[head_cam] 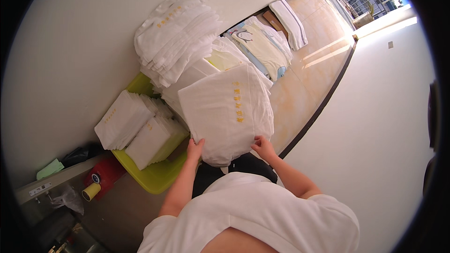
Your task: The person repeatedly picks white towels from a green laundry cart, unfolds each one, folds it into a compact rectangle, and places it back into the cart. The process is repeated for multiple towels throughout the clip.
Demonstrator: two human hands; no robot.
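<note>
A white cloth (218, 112), with a line of yellow embroidered writing, is spread over my lap and a heap of other white linen. My left hand (195, 148) pinches its near left edge between thumb and fingers. At the near right side, my right hand (263, 147) has thumb and fingertips on the cloth's edge. Beyond it to the left rises a tall stack of folded white linen (175, 38), also embroidered in yellow. Two stacks of smaller folded white cloths, a left one (124, 119) and a right one (147, 142), rest on a lime-green plastic tub.
The lime-green tub (151, 179) stands left of my legs, near a red device (105, 177) with a yellow cylinder. Folded penguin-print fabric (260, 45) and a striped white towel (290, 24) lie on the tiled floor (309, 63) by the wall. A white wall (379, 105) runs along the right.
</note>
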